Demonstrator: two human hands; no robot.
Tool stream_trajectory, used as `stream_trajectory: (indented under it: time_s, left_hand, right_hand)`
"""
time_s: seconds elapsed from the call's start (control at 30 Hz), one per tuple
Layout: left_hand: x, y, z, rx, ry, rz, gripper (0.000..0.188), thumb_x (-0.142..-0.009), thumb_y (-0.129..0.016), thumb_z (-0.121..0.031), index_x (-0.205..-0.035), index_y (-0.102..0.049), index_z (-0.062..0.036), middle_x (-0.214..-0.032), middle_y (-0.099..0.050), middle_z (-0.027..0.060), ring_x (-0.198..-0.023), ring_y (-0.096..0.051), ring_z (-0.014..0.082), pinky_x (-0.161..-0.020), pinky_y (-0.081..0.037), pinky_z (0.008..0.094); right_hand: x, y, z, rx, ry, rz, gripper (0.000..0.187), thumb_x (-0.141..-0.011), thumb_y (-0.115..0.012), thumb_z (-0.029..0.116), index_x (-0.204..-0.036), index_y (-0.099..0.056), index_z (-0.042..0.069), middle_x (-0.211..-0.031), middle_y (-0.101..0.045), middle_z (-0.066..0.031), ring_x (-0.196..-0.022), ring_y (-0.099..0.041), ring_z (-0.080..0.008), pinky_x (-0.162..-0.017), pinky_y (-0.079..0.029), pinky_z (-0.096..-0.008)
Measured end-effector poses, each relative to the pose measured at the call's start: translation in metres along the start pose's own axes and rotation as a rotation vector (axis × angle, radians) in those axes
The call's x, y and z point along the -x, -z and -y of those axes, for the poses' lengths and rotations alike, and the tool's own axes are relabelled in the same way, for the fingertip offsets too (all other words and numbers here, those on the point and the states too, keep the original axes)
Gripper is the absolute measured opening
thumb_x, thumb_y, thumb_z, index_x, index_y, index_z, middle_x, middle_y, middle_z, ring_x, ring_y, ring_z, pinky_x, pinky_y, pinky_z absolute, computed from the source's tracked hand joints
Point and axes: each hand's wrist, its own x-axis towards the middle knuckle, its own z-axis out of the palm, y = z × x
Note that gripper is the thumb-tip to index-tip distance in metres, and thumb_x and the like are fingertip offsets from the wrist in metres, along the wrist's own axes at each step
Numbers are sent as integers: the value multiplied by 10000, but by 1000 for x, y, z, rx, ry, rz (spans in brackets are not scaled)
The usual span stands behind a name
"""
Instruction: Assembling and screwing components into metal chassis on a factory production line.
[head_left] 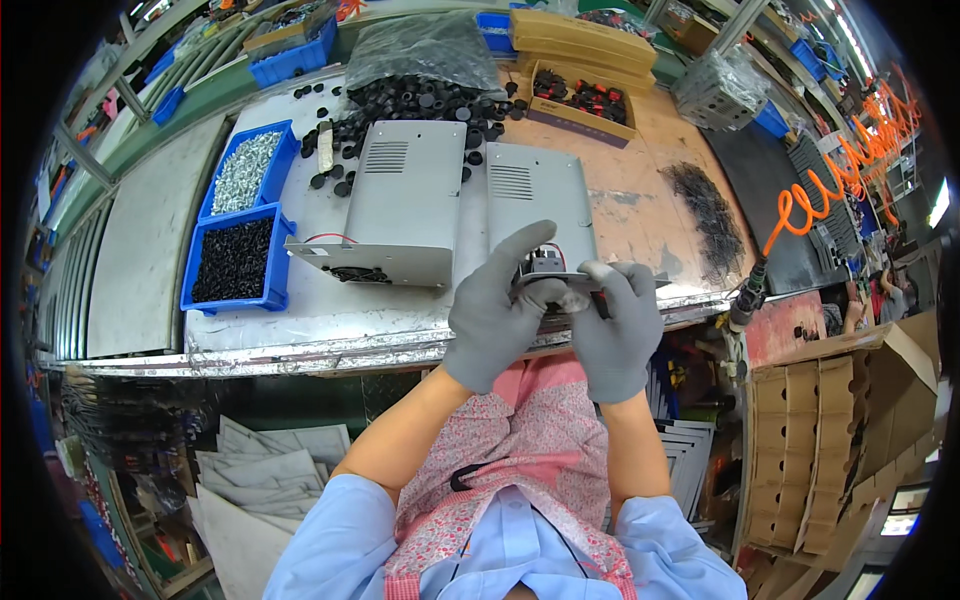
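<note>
Both hands wear grey gloves and meet at the near, upright edge of the right grey metal housing panel (545, 185), which has vent slots. My left hand (498, 315) reaches around that edge, index finger stretched along the inside and thumb in front, about a small black component (545, 262) with a red wire. On the right, my right hand (620, 325) pinches the same edge, fingers bent over it. The fingertips partly hide the component. Beside it lies a second grey housing panel (408, 190), a black round fan grille (358, 274) on its upright front.
Two blue bins at left hold silvery screws (247, 172) and black small parts (232, 262). Black round caps (420, 100) lie heaped behind the panels. A cardboard box (585, 105) holds red-and-black parts. Black wire-like pieces (705, 220) and an orange coiled hose (810, 205) are at right.
</note>
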Motion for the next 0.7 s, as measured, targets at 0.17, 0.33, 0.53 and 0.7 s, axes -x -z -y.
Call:
stream_trajectory:
  time_s: [0.17,0.33,0.53,0.7]
  left_hand:
    - [-2,0,0,95,28,-38,580,-819,-705,-159,-1323,-449,-29,-1184,-573,101,-929,-593,134,-823,-485,261]
    - [30,19,15,225,163,-120,526,-846,-681,-182,-1291,-458,-13,-1186,-560,102,-993,-562,141,-886,-460,280]
    - [65,40,-13,489,401,131,520,-911,-587,-372,-1229,-489,28,-1062,-603,74,-924,-578,118,-800,-486,254]
    - [69,69,-15,688,409,49,399,-930,-580,-275,-1191,-513,19,-1010,-599,71,-862,-593,111,-759,-504,253]
  right_hand:
    - [2,-2,-1,-58,7,9,369,-744,-733,171,-1089,-631,89,-953,-569,-126,-705,-603,-244,-605,-493,-313]
    - [16,-1,13,-281,128,-36,461,-881,-613,186,-1266,-463,-18,-1123,-535,-172,-819,-617,-256,-705,-511,-319]
    - [30,-19,44,-569,225,184,427,-940,-516,238,-1262,-445,-35,-1202,-534,-239,-1073,-566,-375,-900,-461,-408]
    - [29,-30,64,-222,370,216,425,-867,-591,254,-1209,-516,13,-1175,-536,-209,-1031,-550,-386,-851,-469,-425]
